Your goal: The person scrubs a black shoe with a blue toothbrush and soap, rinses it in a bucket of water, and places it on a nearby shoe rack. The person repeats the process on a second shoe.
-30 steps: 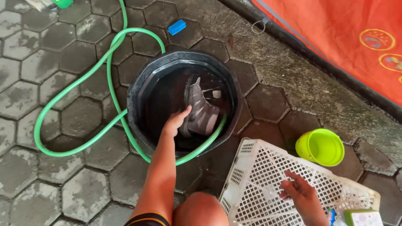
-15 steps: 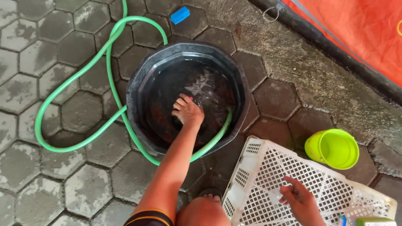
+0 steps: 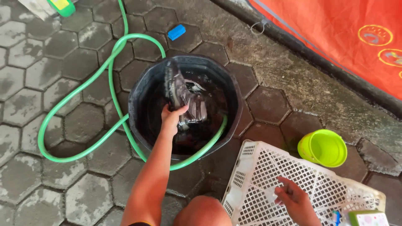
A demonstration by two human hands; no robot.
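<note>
Left hand lifts a wet shoe over a black tub while the right hand rests on a white crate.

Nearest, the right hand (image 3: 293,196) lies loosely on the white plastic lattice crate (image 3: 259,175), fingers curled, grip on nothing that can be made out. The left hand (image 3: 171,119) has its grip clenched around a grey, dripping sports shoe (image 3: 178,92), held tilted just above the dark water in the round black plastic tub (image 3: 230,88). A green rubber hose (image 3: 75,92) loops over the hexagonal paving and into the tub. A lime-green plastic bowl (image 3: 322,147) sits right of the tub; farther off lies a small blue block (image 3: 176,32).
</note>
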